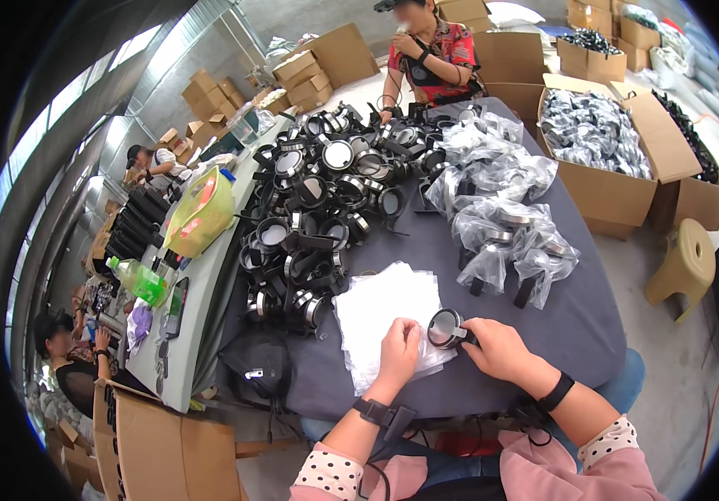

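Observation:
My right hand (pixel 495 349) grips a round silver-rimmed piece with a black handle (pixel 444 327), its disc facing up. Close by on the left, my left hand (pixel 400 349) is closed in a pinch over a stack of clear plastic bags (pixel 380 305); whether a bag edge is between its fingers cannot be made out. A big heap of similar black and silver pieces (pixel 338 154) covers the table's far left part. On the right lie several such pieces wrapped in clear bags (pixel 505 225).
The dark-covered table (pixel 576 334) has a black pouch (pixel 255 371) at its left corner. Beyond the right edge stand a carton of bagged pieces (pixel 597 200) and a beige stool (pixel 683 265). A co-worker (pixel 434 58) is at the far end. Left is a side table with a yellow-green basket (pixel 200 213).

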The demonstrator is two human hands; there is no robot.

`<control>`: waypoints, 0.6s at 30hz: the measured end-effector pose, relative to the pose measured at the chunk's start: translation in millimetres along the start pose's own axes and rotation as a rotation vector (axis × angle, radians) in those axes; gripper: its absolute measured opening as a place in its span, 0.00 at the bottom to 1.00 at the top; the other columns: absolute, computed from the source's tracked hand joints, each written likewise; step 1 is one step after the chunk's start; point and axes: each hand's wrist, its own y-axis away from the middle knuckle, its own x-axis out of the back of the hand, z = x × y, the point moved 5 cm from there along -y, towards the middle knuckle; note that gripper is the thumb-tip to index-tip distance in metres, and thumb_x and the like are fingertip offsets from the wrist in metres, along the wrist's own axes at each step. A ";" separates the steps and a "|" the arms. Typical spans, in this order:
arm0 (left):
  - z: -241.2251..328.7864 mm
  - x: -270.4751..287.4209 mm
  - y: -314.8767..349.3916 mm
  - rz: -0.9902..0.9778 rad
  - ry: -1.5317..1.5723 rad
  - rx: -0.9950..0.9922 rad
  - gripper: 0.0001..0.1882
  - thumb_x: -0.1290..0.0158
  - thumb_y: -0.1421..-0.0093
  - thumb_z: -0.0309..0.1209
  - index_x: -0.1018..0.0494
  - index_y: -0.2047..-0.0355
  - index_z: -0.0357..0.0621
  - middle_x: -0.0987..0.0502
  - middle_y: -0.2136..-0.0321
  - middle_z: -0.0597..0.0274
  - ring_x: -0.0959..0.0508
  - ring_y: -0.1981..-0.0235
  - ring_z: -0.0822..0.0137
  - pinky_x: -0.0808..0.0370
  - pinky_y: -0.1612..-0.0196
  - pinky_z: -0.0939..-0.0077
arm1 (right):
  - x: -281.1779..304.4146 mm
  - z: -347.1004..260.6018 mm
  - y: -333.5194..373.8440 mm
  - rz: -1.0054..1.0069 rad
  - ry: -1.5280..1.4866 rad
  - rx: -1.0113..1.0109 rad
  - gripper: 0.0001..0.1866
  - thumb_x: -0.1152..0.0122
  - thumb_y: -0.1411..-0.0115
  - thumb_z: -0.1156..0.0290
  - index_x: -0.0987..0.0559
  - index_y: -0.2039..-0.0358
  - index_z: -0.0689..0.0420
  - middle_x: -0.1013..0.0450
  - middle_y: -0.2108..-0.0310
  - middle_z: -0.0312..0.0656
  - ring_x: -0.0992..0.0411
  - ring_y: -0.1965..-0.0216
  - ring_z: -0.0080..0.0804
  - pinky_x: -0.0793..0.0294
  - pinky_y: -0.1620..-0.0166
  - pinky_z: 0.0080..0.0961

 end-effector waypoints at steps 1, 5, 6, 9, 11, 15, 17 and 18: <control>-0.9 2.7 -1.6 0.041 0.041 0.010 0.06 0.51 0.36 0.27 0.30 0.65 0.35 0.25 0.70 0.60 0.26 0.70 0.74 0.27 0.63 0.75 | 2.1 -1.6 -0.9 0.027 0.059 0.030 0.17 0.37 0.47 0.71 0.28 0.57 0.59 0.26 0.66 0.49 0.26 0.61 0.49 0.26 0.60 0.40; 23.8 18.1 -3.8 0.196 0.002 -0.138 0.05 0.50 0.37 0.26 0.30 0.65 0.35 0.25 0.69 0.57 0.25 0.68 0.70 0.27 0.61 0.74 | 5.6 -10.7 -6.7 0.015 0.160 0.030 0.16 0.36 0.48 0.71 0.26 0.58 0.59 0.26 0.65 0.47 0.27 0.61 0.47 0.27 0.60 0.40; 29.1 19.6 -2.7 0.200 -0.070 -0.209 0.05 0.49 0.38 0.26 0.29 0.66 0.36 0.25 0.68 0.56 0.24 0.66 0.66 0.27 0.59 0.72 | 2.6 -12.8 -8.4 0.038 0.150 0.069 0.16 0.34 0.51 0.72 0.25 0.61 0.59 0.26 0.66 0.45 0.28 0.62 0.46 0.29 0.60 0.40; 16.5 8.2 -4.1 0.151 -0.208 -0.267 0.06 0.47 0.41 0.25 0.29 0.65 0.36 0.25 0.65 0.51 0.24 0.60 0.53 0.27 0.55 0.66 | 1.8 -19.3 -6.6 0.065 0.289 0.126 0.14 0.33 0.56 0.72 0.26 0.68 0.56 0.27 0.69 0.42 0.30 0.64 0.43 0.35 0.61 0.38; 15.3 -7.8 -8.3 0.070 -0.207 -0.209 0.07 0.47 0.41 0.26 0.29 0.65 0.35 0.25 0.63 0.49 0.25 0.58 0.49 0.28 0.53 0.64 | 8.9 -20.7 -0.5 0.114 0.285 0.085 0.14 0.33 0.57 0.75 0.26 0.68 0.56 0.27 0.69 0.42 0.30 0.64 0.44 0.32 0.61 0.39; 32.7 -8.1 -5.2 0.064 -0.125 -0.216 0.07 0.47 0.40 0.28 0.28 0.64 0.36 0.25 0.60 0.49 0.24 0.56 0.49 0.28 0.54 0.64 | 12.2 -27.4 1.2 0.114 0.136 0.079 0.16 0.35 0.56 0.80 0.25 0.65 0.58 0.27 0.68 0.43 0.29 0.64 0.47 0.29 0.61 0.38; 38.4 -3.6 -2.9 0.058 -0.091 -0.218 0.07 0.47 0.39 0.28 0.28 0.64 0.37 0.25 0.58 0.49 0.24 0.56 0.50 0.27 0.54 0.64 | 12.5 -31.7 -3.1 0.056 0.072 0.078 0.17 0.36 0.55 0.82 0.25 0.63 0.59 0.27 0.65 0.45 0.29 0.62 0.49 0.28 0.58 0.38; 40.6 -2.9 -2.9 0.025 -0.018 -0.183 0.07 0.47 0.39 0.28 0.27 0.63 0.38 0.25 0.56 0.50 0.25 0.54 0.51 0.27 0.54 0.65 | 12.9 -33.8 -6.0 0.037 -0.003 0.075 0.17 0.36 0.55 0.82 0.25 0.62 0.59 0.29 0.62 0.48 0.29 0.61 0.51 0.28 0.57 0.38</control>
